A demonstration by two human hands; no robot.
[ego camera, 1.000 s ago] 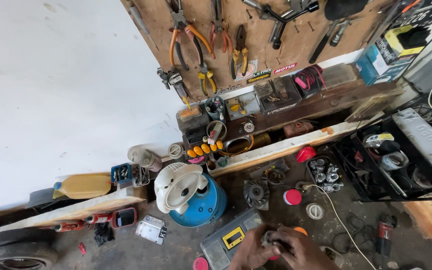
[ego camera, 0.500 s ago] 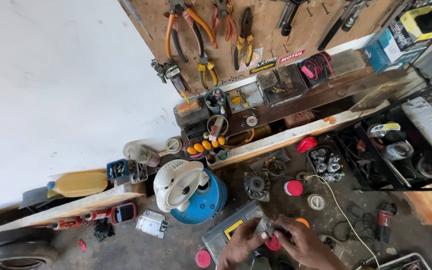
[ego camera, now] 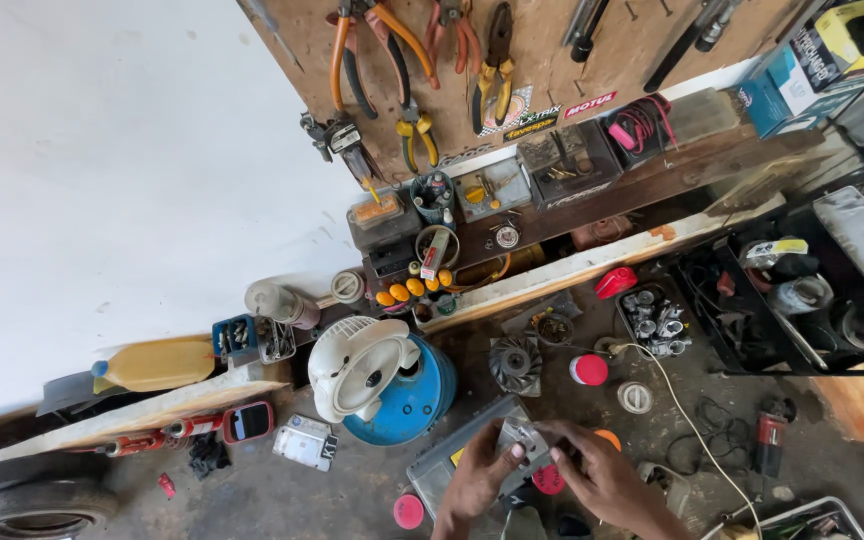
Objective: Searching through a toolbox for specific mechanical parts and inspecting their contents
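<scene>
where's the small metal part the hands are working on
In the head view, bottom centre: the small metal part is pinched between the left hand and right hand, just right of the blue drum.

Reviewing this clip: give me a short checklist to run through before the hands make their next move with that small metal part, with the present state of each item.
1. Both hands on the part: ok. The left hand and right hand both touch the small grey metal part.
2. Grip firm: cannot tell. Fingers cover much of the part.
3. Support underneath: ok. The part sits over the grey case on the floor.
4. Room around the hands: not ok. A red cap, an orange lid and the blue canister lie close by.
5. White cord out of the way: ok. It runs right of the right hand, apart from it.
</scene>
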